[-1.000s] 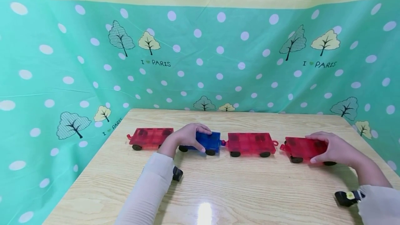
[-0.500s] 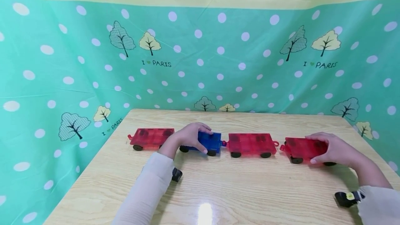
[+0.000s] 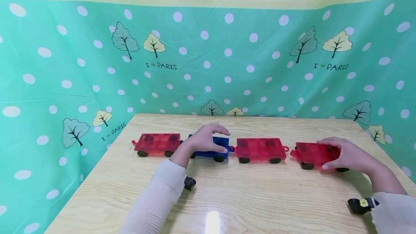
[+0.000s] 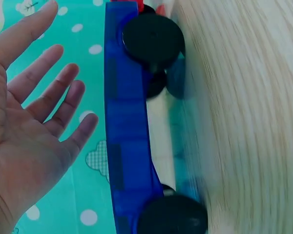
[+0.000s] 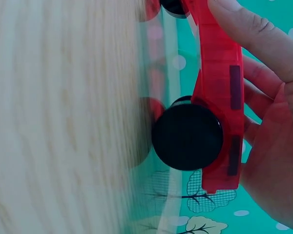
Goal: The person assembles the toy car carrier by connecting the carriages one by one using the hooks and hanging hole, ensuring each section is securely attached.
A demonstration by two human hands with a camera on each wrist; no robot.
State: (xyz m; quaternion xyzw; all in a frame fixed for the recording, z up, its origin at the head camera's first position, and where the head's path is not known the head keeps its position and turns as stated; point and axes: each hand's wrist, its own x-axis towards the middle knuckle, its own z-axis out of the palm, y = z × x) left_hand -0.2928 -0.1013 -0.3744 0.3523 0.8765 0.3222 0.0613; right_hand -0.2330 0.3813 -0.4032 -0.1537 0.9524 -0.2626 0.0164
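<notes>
A blue toy train wagon (image 3: 222,142) stands on black wheels on the table. My left hand (image 3: 208,141) is just above it, fingers spread and apart from it; the left wrist view shows bare space between palm and wagon side. To its right stands a red wagon (image 3: 260,149), joined to the blue one by its coupling. My right hand (image 3: 350,155) grips another red wagon (image 3: 313,153) at its right end, thumb on the near side. A small gap separates that wagon's hook from the middle wagon's ring. A further red wagon (image 3: 159,143) sits at the left, behind my left forearm.
The wagons make a row across the wooden table (image 3: 247,198). A green dotted curtain (image 3: 208,64) hangs behind the table's far edge. Small black devices sit at both wrists, the left one (image 3: 190,183) and the right one (image 3: 359,206), low over the table.
My left hand has let go of the blue wagon, its fingers opening and rising slightly to the right. The right hand and the wagons stay in place.
</notes>
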